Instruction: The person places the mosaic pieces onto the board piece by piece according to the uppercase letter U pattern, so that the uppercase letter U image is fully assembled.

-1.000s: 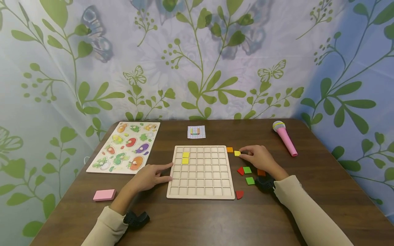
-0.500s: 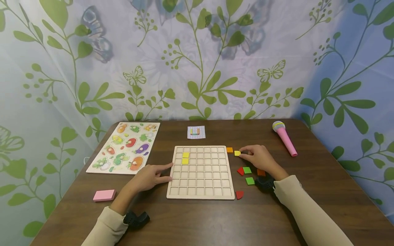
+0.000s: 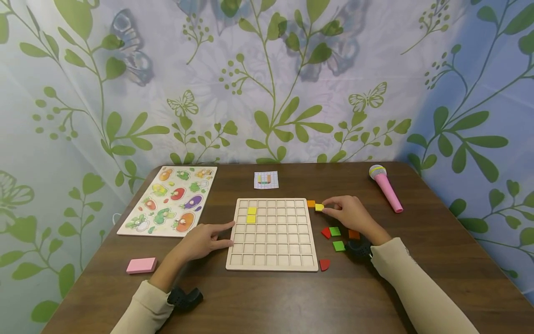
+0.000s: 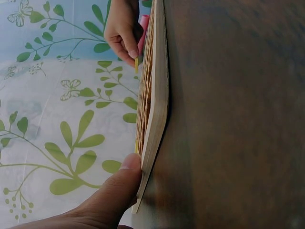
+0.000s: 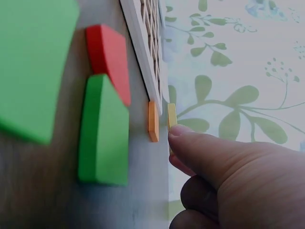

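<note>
Head view: The step in hand appears to be transferring a yellow tile [image 3: 319, 207] to the grid board [image 3: 271, 238]. The tile is just beyond the board's far right corner, near an orange tile [image 3: 311, 203]; two yellow tiles [image 3: 252, 210] occupy cells at the board's upper left. The next move likely calls for carrying the tile leftward and lowering it flat into a cell; the printed card [image 3: 266, 180] is too small to confirm which. My right hand [image 3: 346, 212] pinches the tile by its near edge. My left hand [image 3: 202, 242] has index finger and thumb spread, their tips at the board's left edge, probably to steady it.

Left wrist view: My left thumb lies extended along the board's side. Across the board, my right hand holds the tile edge-on to this camera.

Right wrist view: My right thumb presses the tile from one side, opposing fingers partly hidden behind; the tile appears clear of the tabletop [image 5: 143, 200]. A green tile [image 5: 105, 133] and a red piece [image 5: 109, 62] lie touching or nearly so.
</note>
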Demonstrator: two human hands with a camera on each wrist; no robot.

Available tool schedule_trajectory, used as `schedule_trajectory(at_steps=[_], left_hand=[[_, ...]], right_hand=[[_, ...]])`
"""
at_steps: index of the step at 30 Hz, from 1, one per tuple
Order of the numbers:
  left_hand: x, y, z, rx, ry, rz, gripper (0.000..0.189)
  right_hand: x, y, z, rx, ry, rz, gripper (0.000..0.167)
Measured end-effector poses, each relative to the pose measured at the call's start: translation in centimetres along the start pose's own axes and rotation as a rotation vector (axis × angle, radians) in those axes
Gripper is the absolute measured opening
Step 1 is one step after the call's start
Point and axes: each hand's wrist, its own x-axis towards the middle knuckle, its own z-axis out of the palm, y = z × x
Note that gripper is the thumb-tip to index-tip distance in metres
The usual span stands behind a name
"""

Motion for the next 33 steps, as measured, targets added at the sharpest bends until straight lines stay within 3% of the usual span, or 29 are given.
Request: schedule_trajectory(at_steps=[20, 33], left_hand=[[0.0, 0.0, 0.1, -0.013, -0.014, -0.017, 0.065], [0.0, 0.0, 0.0, 0.023, 0.010, 0.011, 0.065]], right_hand=[[0.0, -3.9, 0.8, 0.074, -0.026, -0.069, 0.027], [0.1, -6.6, 2.4, 0.092, -0.055, -0.136, 0.023]])
